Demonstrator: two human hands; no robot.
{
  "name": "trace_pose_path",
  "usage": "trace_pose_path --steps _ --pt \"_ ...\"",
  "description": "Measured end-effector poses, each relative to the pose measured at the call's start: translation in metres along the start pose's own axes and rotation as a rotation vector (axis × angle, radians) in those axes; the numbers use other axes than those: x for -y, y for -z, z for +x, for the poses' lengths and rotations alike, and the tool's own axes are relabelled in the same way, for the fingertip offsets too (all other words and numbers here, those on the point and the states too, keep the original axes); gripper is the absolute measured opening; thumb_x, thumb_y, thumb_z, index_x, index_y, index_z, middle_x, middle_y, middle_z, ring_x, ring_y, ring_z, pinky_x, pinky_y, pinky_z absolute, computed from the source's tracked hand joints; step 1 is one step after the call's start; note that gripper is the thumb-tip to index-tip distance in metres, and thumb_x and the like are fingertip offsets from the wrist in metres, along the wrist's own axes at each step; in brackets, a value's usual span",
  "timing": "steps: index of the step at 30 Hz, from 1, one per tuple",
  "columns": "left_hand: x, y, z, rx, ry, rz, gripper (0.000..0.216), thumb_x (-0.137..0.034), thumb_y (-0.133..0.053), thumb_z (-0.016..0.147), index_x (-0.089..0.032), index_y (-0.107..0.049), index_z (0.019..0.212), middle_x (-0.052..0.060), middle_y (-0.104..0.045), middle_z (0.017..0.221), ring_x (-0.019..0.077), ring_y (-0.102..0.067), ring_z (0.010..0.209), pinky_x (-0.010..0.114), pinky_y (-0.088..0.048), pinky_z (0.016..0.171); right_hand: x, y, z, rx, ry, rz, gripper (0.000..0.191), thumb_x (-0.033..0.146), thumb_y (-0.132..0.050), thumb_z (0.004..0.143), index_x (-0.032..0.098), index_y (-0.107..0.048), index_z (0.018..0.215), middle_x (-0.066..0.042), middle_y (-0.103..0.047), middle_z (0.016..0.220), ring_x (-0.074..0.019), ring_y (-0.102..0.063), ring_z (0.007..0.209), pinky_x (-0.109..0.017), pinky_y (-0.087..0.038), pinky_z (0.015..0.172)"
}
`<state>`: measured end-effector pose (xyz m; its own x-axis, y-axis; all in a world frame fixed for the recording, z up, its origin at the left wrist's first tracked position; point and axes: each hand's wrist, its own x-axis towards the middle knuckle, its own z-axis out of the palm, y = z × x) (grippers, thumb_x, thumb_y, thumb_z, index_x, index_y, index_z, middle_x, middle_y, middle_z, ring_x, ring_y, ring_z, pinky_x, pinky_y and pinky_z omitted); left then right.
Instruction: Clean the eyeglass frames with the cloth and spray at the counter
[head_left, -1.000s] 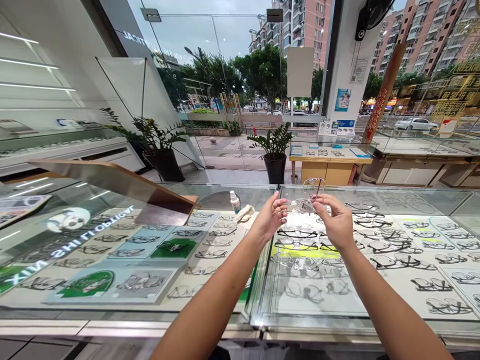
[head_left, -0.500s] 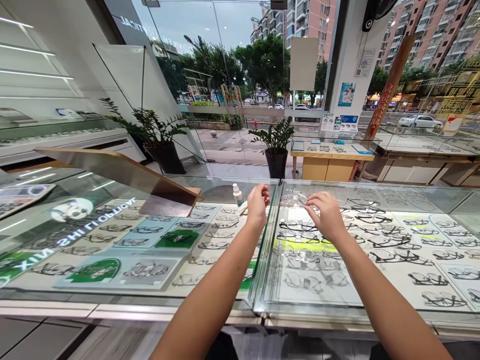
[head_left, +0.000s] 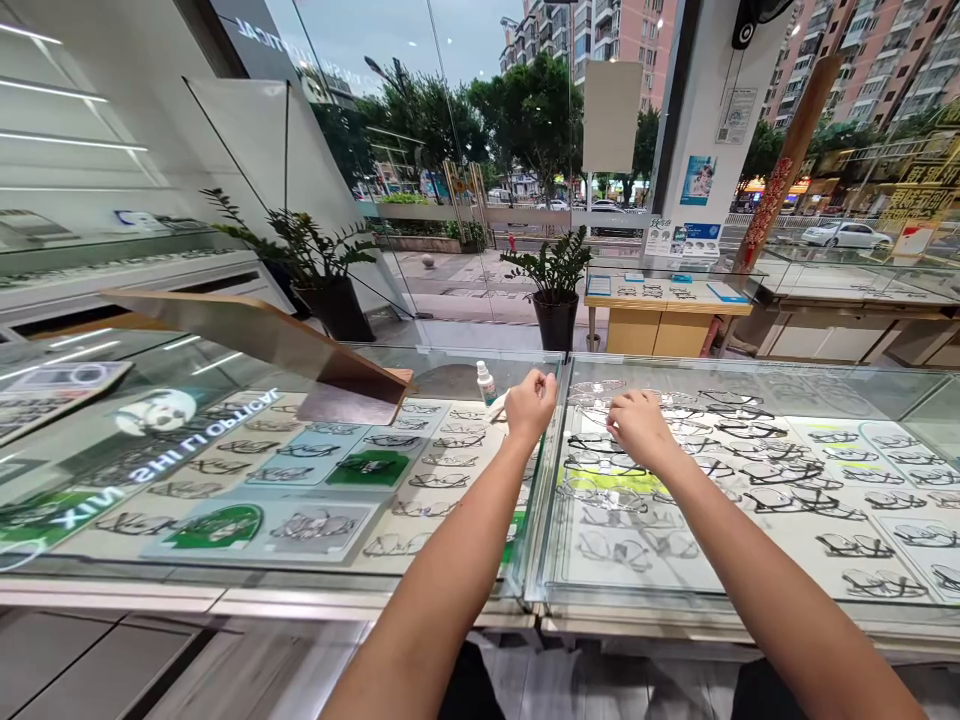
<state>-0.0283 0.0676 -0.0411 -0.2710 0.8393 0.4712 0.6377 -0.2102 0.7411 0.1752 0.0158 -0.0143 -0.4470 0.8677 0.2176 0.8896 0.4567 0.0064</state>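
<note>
My right hand (head_left: 639,428) is closed above the right half of the glass counter, its fingertips pinched at the edge of a pair of clear-framed eyeglasses (head_left: 598,388). These thin frames partly blend with the rows beneath. To the left, my left hand (head_left: 530,406) is closed with its fingers curled together; whatever is in it is hidden. Just beside that hand, a small white spray bottle (head_left: 485,382) stands on the glass, and a pale cloth-like piece (head_left: 497,406) lies against its base.
Rows of eyeglasses (head_left: 855,545) fill the glass display counter (head_left: 555,590). A wood-framed tilted mirror or stand (head_left: 352,400) rises at left. Beyond the counter are potted plants (head_left: 553,320), a small display table (head_left: 667,330) and a glass front.
My left hand has turned, and its fingers are curled tighter. My right hand has lowered slightly and its fingers have drawn in. The whole view has shifted a little.
</note>
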Motion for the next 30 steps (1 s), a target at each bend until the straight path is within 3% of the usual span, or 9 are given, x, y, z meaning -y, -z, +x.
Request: trace_pose_path --steps 11,21,30 --pt "0.007 0.001 0.002 0.059 0.029 0.005 0.038 -0.036 -0.051 0.094 -0.024 -0.035 0.062 -0.002 -0.039 0.054 0.0165 -0.038 0.056 0.03 -0.021 0.061 -0.007 -0.004 0.028 0.09 0.109 -0.076 0.025 0.006 -0.063 0.086 0.019 -0.08 0.075 -0.011 -0.079 0.097 -0.0274 -0.058 0.103 -0.041 -0.036 0.092" --pt "0.006 0.002 0.002 0.07 0.05 -0.006 0.036 -0.037 -0.051 0.094 -0.024 -0.037 0.063 -0.001 -0.041 0.055 0.0171 -0.04 0.058 0.03 -0.021 0.062 -0.015 -0.005 0.028 0.135 0.203 -0.057 0.021 0.008 -0.066 0.086 0.02 -0.079 0.074 -0.008 -0.081 0.095 -0.0259 -0.058 0.107 -0.039 -0.035 0.095" --pt "0.007 0.0 0.002 0.072 0.061 -0.014 0.036 -0.038 -0.051 0.094 -0.024 -0.038 0.063 -0.001 -0.042 0.056 0.0173 -0.041 0.059 0.03 -0.021 0.062 -0.019 0.001 0.028 0.177 0.206 -0.072 0.024 0.01 -0.065 0.086 0.022 -0.08 0.072 -0.009 -0.081 0.096 -0.0241 -0.061 0.099 -0.039 -0.036 0.092"
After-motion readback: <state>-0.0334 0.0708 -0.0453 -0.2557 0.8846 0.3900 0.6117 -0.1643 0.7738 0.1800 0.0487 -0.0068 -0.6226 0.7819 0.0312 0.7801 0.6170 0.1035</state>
